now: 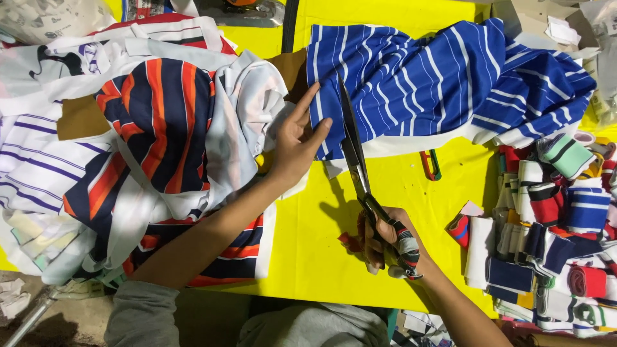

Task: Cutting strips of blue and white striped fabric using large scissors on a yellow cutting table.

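Work surface: table (308,257) covered in bright yellow sheeting, evenly lit from above, with sharp shadows. Bare grey floor (38,321) visible at lower left, littered with white scraps (11,297). A metal table leg (32,315) crosses it diagonally.

Striped fabric rolls (553,244), red snips (431,164)

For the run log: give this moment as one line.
left hand: flat on blue striped fabric | right hand: holds scissors, blades in fabric | surface: yellow table
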